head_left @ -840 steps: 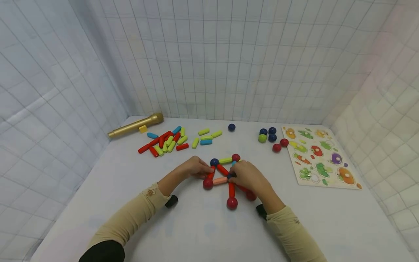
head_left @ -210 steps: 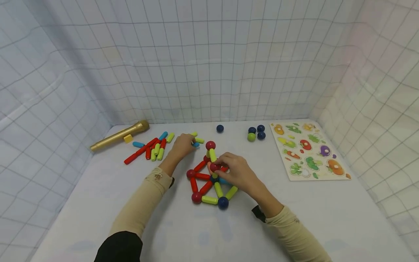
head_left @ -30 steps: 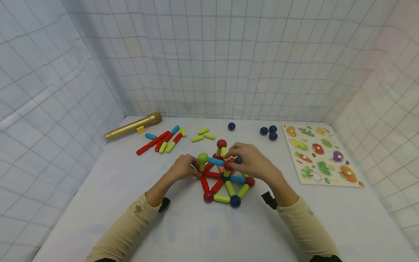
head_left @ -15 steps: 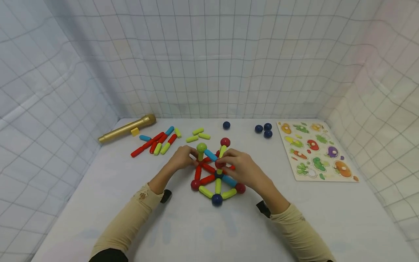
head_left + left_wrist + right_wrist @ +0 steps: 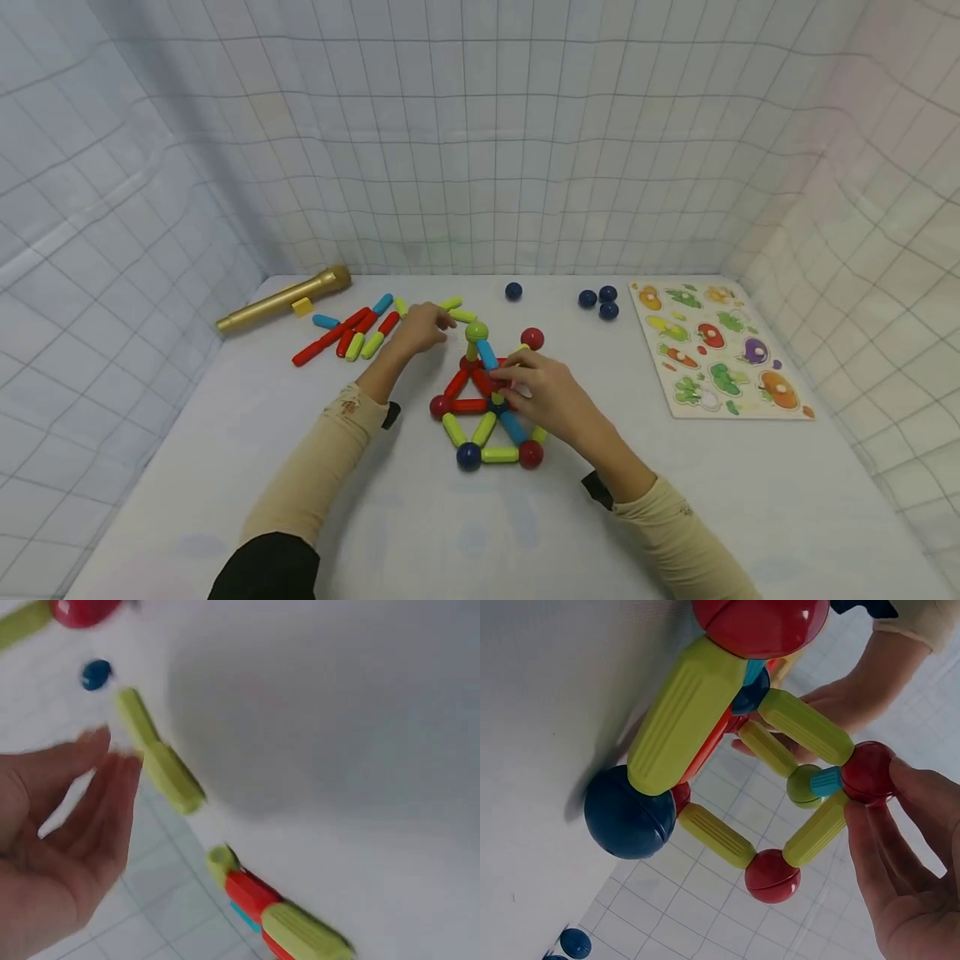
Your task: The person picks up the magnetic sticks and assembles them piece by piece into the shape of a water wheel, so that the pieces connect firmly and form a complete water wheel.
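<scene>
A magnetic ball-and-rod structure stands on the table in the head view, its base a ring of triangles with a dark blue ball [image 5: 468, 457] at the front. Upright rods carry a lime-green ball [image 5: 476, 332] and a red ball [image 5: 532, 337]. My right hand [image 5: 540, 387] pinches another raised red ball [image 5: 868, 772] between thumb and fingertips. A light-blue rod [image 5: 487, 356] links that ball to the lime one, and a green rod [image 5: 817, 829] runs from it to the other raised red ball. My left hand [image 5: 423, 327] holds nothing, its fingertips near loose green rods [image 5: 172, 780].
Red, green and blue rods [image 5: 360, 332] lie at the back left, beside a gold toy microphone [image 5: 285, 298] and a yellow block [image 5: 302, 307]. Several dark blue balls [image 5: 608, 311] sit at the back. A vegetable puzzle board [image 5: 720, 350] lies on the right.
My left hand has left the structure's left side and moved back to the loose green rods. The structure has turned clockwise seen from above, while my right hand keeps its pinch on the red ball.
</scene>
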Demonstrator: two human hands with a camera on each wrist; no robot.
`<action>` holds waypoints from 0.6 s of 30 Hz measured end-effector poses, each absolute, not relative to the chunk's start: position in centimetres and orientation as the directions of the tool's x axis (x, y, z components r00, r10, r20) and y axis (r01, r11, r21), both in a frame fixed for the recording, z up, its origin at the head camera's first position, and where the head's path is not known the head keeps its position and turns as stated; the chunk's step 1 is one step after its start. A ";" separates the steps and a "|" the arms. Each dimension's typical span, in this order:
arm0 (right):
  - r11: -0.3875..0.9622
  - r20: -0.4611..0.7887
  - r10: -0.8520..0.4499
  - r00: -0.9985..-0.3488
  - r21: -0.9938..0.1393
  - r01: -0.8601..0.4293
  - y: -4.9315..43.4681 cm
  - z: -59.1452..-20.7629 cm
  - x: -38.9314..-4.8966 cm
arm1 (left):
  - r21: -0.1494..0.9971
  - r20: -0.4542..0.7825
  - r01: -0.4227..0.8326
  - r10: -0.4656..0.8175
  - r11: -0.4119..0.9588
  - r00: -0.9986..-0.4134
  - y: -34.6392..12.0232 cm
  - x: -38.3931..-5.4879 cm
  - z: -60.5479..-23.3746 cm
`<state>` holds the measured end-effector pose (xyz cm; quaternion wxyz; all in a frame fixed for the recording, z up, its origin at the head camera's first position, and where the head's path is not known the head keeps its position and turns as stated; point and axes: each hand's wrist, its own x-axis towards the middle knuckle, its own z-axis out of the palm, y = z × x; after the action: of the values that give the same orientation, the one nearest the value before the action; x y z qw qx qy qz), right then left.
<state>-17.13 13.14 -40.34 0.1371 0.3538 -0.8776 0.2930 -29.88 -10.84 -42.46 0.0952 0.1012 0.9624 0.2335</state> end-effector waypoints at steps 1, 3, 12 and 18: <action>0.577 0.456 -0.535 -0.712 -0.418 -0.702 13.1 -40.4 -17.2 | 0.423 -0.103 0.144 0.205 0.895 -0.973 -11.0 -30.4 -42.4; 0.575 0.469 -0.523 -0.711 -0.422 -0.701 13.0 -40.5 -17.2 | 0.327 -0.059 0.134 0.162 0.936 -0.985 -11.2 -31.5 -42.6; 0.563 0.475 -0.503 -0.722 -0.454 -0.691 12.9 -41.1 -17.1 | 0.242 -0.124 0.080 0.113 0.967 -0.986 -12.4 -32.3 -43.9; 0.566 0.482 -0.505 -0.716 -0.441 -0.696 13.0 -40.7 -17.3 | 0.639 -0.100 0.018 0.106 0.769 -0.989 -13.4 -27.9 -40.4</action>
<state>-17.28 13.00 -40.75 0.1525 0.3446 -0.8717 0.3132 -27.91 -13.39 -40.38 0.0654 0.0330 0.9383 0.3380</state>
